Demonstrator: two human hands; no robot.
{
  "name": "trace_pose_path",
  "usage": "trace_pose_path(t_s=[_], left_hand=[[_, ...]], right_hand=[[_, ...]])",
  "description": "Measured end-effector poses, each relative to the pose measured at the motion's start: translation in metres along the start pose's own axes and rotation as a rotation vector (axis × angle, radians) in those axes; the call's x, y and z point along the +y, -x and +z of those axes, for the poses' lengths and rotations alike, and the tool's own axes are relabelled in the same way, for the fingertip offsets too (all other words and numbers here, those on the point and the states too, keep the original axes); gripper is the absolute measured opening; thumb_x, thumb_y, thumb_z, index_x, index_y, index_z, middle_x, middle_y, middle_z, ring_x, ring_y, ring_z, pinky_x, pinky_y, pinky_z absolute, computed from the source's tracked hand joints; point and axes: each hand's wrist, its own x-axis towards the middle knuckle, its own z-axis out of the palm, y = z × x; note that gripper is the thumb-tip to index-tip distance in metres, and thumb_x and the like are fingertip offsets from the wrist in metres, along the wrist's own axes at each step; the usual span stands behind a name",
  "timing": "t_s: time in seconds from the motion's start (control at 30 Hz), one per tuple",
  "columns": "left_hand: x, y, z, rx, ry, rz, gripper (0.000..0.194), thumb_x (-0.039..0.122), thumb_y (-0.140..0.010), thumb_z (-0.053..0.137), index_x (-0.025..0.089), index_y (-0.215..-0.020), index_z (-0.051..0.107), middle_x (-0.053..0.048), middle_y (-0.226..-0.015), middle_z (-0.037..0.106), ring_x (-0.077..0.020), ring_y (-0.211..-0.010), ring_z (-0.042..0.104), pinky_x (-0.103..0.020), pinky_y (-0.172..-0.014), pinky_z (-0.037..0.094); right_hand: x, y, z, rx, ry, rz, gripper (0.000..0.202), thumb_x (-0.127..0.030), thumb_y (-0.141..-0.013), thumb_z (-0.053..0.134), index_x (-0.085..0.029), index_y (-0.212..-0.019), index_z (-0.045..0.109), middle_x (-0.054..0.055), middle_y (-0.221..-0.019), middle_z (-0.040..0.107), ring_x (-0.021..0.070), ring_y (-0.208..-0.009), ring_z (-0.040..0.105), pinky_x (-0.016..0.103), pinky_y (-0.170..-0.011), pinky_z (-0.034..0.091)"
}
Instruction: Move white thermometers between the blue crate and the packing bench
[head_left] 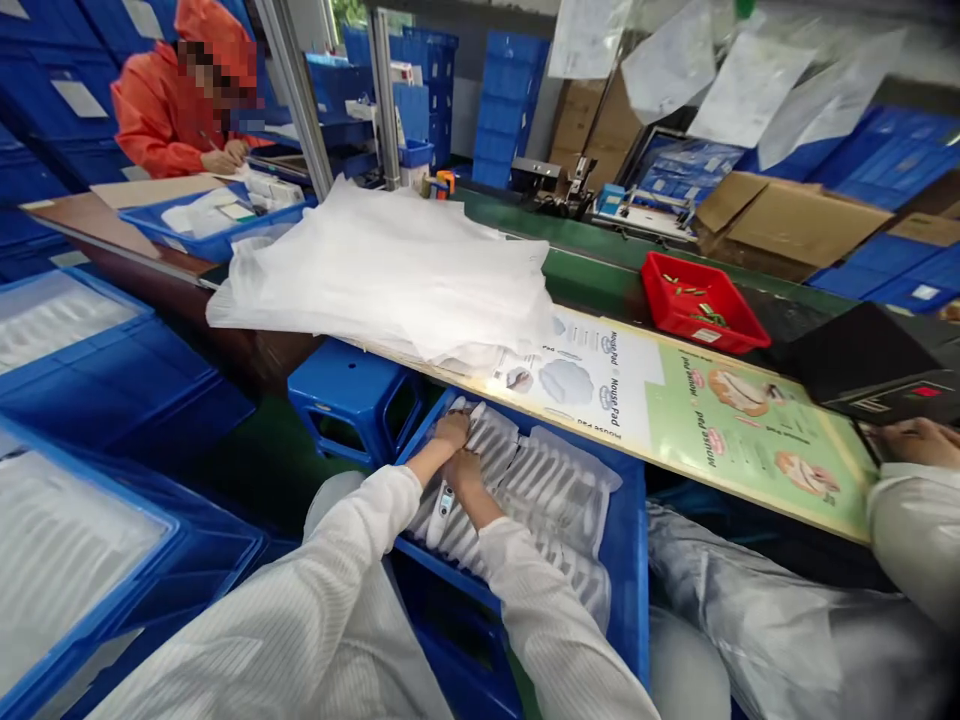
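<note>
Here, left hand, right hand, grip unclear, white device beside

Smooth white plastic device; blue plastic bin, slightly glossy; matt cardboard box; ribbed cloth sleeve.

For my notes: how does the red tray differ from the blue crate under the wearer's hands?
The red tray is smaller than the blue crate. The red tray holds green pieces; the blue crate, rows of white items. The red tray stands higher; the blue crate, lower. Both are open on top.
</note>
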Motion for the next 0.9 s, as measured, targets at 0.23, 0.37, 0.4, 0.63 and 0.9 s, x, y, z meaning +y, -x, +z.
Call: trace_pose_path(t_s=[0.23, 0.37, 0.4, 0.63, 0.9], left_hand=[[-0.006, 0.030, -0.031, -0.120, -0.174, 0.120, 0.050, 0.034, -0.108, 0.052, 0.016, -0.154, 0.059, -0.021, -0.157, 0.067, -0.0336, -0.147, 0.063, -0.047, -0.127, 0.045], [0.024, 0.094, -0.035, -0.187, -0.030, 0.126, 0.052, 0.043, -0.106, 0.058, 0.024, -0.154, 0.061, -0.014, -0.157, 0.069, -0.0336, -0.147, 0.063, -0.046, -0.126, 0.048], [0.039, 0.107, -0.035, -0.223, 0.008, 0.118, 0.052, 0.045, -0.105, 0.061, 0.027, -0.153, 0.062, -0.013, -0.152, 0.072, -0.0339, -0.142, 0.067, -0.046, -0.121, 0.052], [0.191, 0.029, 0.003, -0.338, 0.123, 0.380, 0.033, 0.057, -0.091, 0.082, 0.028, -0.104, 0.080, -0.007, -0.108, 0.082, -0.0309, -0.105, 0.072, -0.038, -0.088, 0.057], [0.276, -0.101, 0.135, -0.488, 0.011, 0.401, 0.033, 0.056, -0.098, 0.068, 0.024, -0.092, 0.070, -0.003, -0.075, 0.068, -0.0234, -0.073, 0.061, -0.037, -0.070, 0.048]], right_hand=[[0.092, 0.061, 0.005, 0.218, -0.228, -0.170, 0.040, -0.040, -0.115, 0.047, -0.018, -0.144, 0.065, 0.018, -0.133, 0.078, 0.0314, -0.120, 0.077, 0.035, -0.096, 0.056], [0.158, 0.125, 0.006, 0.475, -0.538, -0.046, 0.048, -0.056, -0.113, 0.041, -0.022, -0.132, 0.070, 0.011, -0.100, 0.080, 0.0326, -0.087, 0.078, 0.037, -0.077, 0.056], [0.175, 0.141, -0.001, 0.559, -0.621, -0.023, 0.052, -0.062, -0.112, 0.041, -0.024, -0.128, 0.072, 0.008, -0.090, 0.077, 0.0317, -0.080, 0.075, 0.037, -0.073, 0.055], [0.279, 0.172, -0.157, 1.057, -0.750, 0.100, 0.059, -0.073, -0.104, 0.054, -0.022, -0.131, 0.065, 0.007, -0.093, 0.074, 0.0270, -0.077, 0.070, 0.039, -0.075, 0.058], [0.336, 0.076, -0.267, 0.878, -0.672, 0.143, 0.037, -0.058, -0.092, 0.069, -0.022, -0.088, 0.068, 0.008, -0.088, 0.076, 0.0276, -0.086, 0.073, 0.039, -0.087, 0.056]])
